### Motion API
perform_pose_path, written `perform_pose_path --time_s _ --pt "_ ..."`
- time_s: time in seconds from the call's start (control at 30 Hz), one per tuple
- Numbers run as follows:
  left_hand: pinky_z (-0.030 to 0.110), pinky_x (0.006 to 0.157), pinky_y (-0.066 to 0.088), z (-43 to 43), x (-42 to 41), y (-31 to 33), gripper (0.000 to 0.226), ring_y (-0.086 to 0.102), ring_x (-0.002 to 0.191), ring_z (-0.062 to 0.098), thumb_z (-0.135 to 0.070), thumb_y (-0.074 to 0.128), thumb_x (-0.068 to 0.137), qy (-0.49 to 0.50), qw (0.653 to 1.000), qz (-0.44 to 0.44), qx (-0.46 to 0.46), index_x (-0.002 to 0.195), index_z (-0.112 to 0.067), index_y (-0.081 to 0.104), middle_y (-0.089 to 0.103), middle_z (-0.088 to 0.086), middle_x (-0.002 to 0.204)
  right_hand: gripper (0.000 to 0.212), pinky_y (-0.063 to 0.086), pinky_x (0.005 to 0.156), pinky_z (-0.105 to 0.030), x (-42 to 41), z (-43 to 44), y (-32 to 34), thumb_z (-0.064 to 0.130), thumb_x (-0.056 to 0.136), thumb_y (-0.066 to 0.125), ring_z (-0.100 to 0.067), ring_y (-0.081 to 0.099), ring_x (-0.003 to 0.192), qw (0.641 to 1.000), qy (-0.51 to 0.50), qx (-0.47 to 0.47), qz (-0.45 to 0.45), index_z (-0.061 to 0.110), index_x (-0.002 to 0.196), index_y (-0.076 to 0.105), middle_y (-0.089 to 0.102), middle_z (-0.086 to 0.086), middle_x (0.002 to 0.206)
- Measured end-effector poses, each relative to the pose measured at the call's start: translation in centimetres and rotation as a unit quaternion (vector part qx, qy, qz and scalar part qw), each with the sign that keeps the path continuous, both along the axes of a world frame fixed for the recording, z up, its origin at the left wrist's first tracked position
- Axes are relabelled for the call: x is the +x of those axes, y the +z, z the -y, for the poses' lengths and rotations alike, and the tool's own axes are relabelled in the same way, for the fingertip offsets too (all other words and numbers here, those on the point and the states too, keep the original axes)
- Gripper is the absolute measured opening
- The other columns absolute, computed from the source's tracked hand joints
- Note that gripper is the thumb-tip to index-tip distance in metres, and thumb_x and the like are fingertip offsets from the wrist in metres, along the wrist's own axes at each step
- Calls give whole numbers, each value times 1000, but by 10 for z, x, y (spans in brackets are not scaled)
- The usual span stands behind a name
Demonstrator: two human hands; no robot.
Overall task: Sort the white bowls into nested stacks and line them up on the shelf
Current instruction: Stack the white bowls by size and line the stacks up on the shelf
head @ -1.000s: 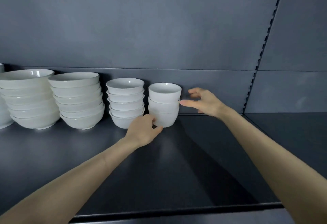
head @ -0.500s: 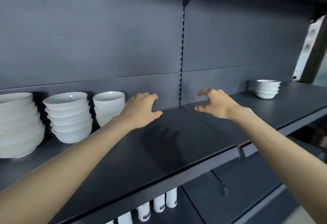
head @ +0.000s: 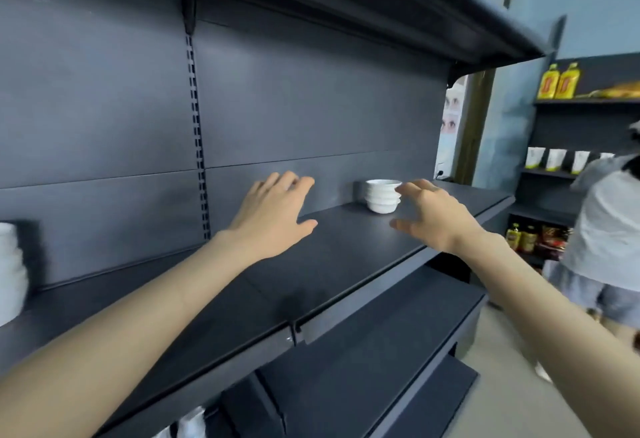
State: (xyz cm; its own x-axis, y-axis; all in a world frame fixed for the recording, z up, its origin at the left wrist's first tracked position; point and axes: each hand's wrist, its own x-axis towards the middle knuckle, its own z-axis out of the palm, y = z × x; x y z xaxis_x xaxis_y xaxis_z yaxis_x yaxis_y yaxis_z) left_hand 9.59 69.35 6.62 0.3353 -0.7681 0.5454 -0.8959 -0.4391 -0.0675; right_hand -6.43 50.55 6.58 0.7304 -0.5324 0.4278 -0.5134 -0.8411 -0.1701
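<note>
A small nested stack of white bowls stands at the back of the dark shelf, right of centre. My right hand hovers just in front of and to the right of that stack, fingers spread and slightly bent, holding nothing. My left hand hangs over the shelf to the left of the stack, fingers straight, empty. At the far left edge, a blurred white bowl stack is partly cut off.
An upper shelf overhangs the work area. A lower shelf juts out below. A person in a white top stands at the right, beside another shelving unit with yellow bottles and white cups.
The view has swung right. Both hands left the sorted stacks and travelled right along the shelf; the small bowl stack is now close to my right hand.
</note>
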Motion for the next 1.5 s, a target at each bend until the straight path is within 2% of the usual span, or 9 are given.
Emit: perform_pose_path --time_s 0.23,0.43,0.63,0.93,1.1,1.23,1.3,1.4,1.5 --pt "33 105 26 139 -46 -2 56 39 126 24 -41 53 93 -27 999 24 -12 140 -17 37 45 2 135 56 44 93 -44 -53 122 6 40 88 61 -33 47 121 999 -32 -24 -20 17 136 43 40 -3 142" --pt "32 106 24 229 -45 6 55 39 126 24 -41 54 92 -24 999 39 -13 139 -18 38 46 1 136 59 43 93 -44 -49 213 12 37 90 62 -32 45 125 999 -27 -33 -18 15 140 40 37 -3 146" --pt "32 103 27 300 -9 6 56 41 124 24 -43 55 91 4 999 31 -43 137 -16 40 49 1 133 61 45 93 -41 -11 288 16 36 90 62 -31 48 123 999 10 -50 -4 11 141 39 37 -4 147" --pt "33 106 25 385 56 -7 64 36 130 23 -46 53 92 65 997 -2 -36 145 -19 31 45 1 139 68 41 101 -43 85 389 3 39 89 62 -32 43 128 995 90 -18 -37 17 146 31 31 -3 151" --pt "32 109 23 414 84 -18 67 34 133 21 -50 51 92 117 992 4 -37 148 -21 28 42 -1 143 67 39 99 -42 144 441 -6 41 91 59 -31 41 130 989 148 -1 -30 19 146 30 31 0 150" --pt "31 111 21 428 99 -46 72 31 136 19 -55 52 90 163 986 -16 -14 149 -23 26 39 -2 145 68 40 101 -44 183 480 -24 45 88 62 -30 42 129 973 226 29 -41 17 144 34 37 -1 146" --pt "32 111 23 439 101 -56 79 30 137 19 -58 54 87 178 983 -53 -3 150 -22 24 37 -2 147 72 39 104 -45 197 500 -31 49 85 64 -28 41 131 958 275 66 -46 16 143 36 40 -3 144" --pt "33 111 28 460 99 -68 89 29 138 17 -62 58 82 198 973 -114 -2 152 -22 18 34 -3 149 78 37 107 -40 213 522 -35 52 81 67 -22 38 134 931 339 129 -40 20 144 35 40 -1 146" --pt "35 113 29 478 95 -81 100 26 140 16 -63 65 77 220 955 -194 -41 152 -22 14 29 -3 152 85 36 106 -31 227 535 -43 53 77 72 -16 37 136 899 393 191 -30 22 145 33 37 4 150"
